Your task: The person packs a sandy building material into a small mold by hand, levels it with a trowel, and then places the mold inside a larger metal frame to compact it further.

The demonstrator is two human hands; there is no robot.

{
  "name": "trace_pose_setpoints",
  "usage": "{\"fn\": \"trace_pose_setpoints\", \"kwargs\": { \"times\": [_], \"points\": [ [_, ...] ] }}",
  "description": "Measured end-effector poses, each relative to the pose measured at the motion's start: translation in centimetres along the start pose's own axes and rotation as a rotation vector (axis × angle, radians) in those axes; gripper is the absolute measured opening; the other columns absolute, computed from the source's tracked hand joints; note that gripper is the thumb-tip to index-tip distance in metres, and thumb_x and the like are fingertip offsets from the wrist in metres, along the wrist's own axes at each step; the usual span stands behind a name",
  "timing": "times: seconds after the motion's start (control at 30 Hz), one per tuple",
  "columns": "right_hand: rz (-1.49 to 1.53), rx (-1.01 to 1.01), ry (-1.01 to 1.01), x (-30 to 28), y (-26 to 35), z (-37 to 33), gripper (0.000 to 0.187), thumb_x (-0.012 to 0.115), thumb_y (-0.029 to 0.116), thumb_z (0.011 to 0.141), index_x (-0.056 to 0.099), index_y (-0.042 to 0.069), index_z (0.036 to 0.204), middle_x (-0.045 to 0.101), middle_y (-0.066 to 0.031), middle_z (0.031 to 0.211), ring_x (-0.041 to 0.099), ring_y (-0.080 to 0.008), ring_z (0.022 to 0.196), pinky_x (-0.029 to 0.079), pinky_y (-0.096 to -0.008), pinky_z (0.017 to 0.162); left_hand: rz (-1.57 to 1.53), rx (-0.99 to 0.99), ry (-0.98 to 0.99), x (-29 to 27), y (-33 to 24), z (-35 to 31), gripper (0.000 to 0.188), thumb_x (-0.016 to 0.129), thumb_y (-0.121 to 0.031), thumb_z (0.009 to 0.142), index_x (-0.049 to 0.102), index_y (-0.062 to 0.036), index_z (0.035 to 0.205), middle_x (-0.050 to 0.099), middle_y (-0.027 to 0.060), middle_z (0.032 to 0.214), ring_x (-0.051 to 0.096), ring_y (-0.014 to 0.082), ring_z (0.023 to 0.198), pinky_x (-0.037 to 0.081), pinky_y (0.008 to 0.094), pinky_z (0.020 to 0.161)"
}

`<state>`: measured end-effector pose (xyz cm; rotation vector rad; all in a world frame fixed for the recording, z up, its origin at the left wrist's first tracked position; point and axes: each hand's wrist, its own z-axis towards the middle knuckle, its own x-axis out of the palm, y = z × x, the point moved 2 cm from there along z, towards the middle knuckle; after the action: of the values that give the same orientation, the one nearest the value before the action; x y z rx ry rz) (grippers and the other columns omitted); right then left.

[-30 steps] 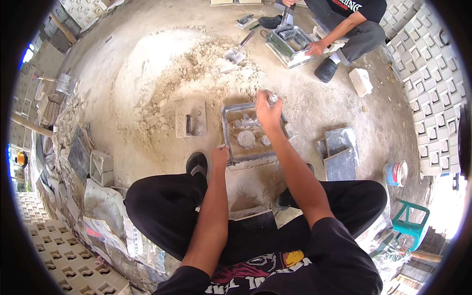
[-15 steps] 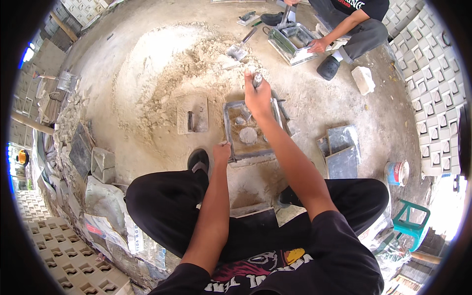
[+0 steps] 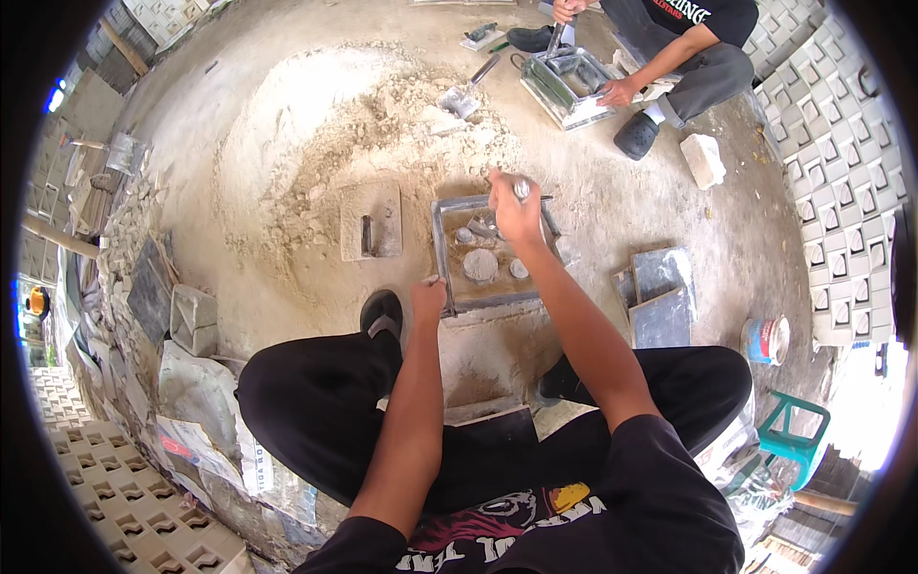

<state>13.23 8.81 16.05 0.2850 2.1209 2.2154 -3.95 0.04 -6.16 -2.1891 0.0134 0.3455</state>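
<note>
On the ground before me lies a square metal mold (image 3: 441, 251), with pale round pieces (image 3: 480, 265) standing out of the brown sandy fill inside it. My left hand (image 3: 428, 297) is closed on the mold's near left edge. Over the far right part of the mold, my right hand (image 3: 517, 215) grips a hand tool (image 3: 521, 189) by its upright handle. The tool's lower end is mostly hidden by the hand, so its kind does not show. Left of the mold, a flat square float (image 3: 384, 218) with a dark handle rests on the floor.
A heap of pale powder (image 3: 316, 124) spreads beyond the mold, with a trowel (image 3: 461, 100) at its edge. Far right, another person (image 3: 669, 57) works at a second mold (image 3: 574, 91). Grey plates (image 3: 665, 316), a bucket (image 3: 766, 340) and a green stool (image 3: 794, 435) stand right.
My right hand has moved a little right and nearer to me, with the tool in it. My left hand stays on the mold's edge.
</note>
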Motion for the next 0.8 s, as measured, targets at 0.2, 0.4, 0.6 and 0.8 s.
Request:
{"fn": "trace_pose_setpoints", "kwargs": {
  "times": [0.2,0.4,0.6,0.8],
  "points": [
    [0.116,0.077,-0.019,-0.8,0.4,-1.1,0.03,0.061,0.019,0.088,0.059,0.004,0.063,0.049,0.0037,0.054,0.043,-0.0042,0.051,0.034,-0.0251,0.047,0.047,0.031,0.01,0.1,-0.1,-0.3,0.026,0.064,-0.023,0.083,0.067,-0.0046,0.102,0.062,0.0054,0.074,0.06,0.0152,0.066,0.051,0.0328,0.051],
    [-0.191,-0.049,0.076,0.3,2.3,-1.0,0.034,0.059,0.023,0.089,0.06,-0.001,0.066,0.05,0.0006,0.054,0.041,-0.0064,0.053,0.036,-0.0284,0.049,0.04,0.056,-0.007,-0.1,1.5,0.5,0.029,0.065,-0.023,0.083,0.066,-0.004,0.105,0.06,0.0044,0.074,0.059,0.0164,0.063,0.051,0.0335,0.053],
    [-0.243,-0.095,-0.085,-0.6,1.8,-1.9,0.031,0.06,0.024,0.089,0.063,0.0,0.069,0.055,-0.0076,0.054,0.047,-0.0106,0.054,0.04,-0.0311,0.054,-0.029,-0.031,0.048,0.6,0.5,0.1,0.027,0.064,-0.023,0.083,0.065,-0.0035,0.102,0.06,0.0037,0.079,0.058,0.0175,0.065,0.051,0.0359,0.055],
    [-0.332,0.031,-0.132,-1.3,3.7,-2.9,0.043,0.059,0.035,0.09,0.056,0.003,0.062,0.05,-0.0015,0.053,0.043,-0.0091,0.053,0.037,-0.0302,0.051,-0.011,-0.057,0.015,0.0,1.5,1.5,0.029,0.063,-0.023,0.083,0.067,-0.0021,0.102,0.063,0.0077,0.076,0.061,0.0194,0.065,0.051,0.0355,0.052]
  ]
}}
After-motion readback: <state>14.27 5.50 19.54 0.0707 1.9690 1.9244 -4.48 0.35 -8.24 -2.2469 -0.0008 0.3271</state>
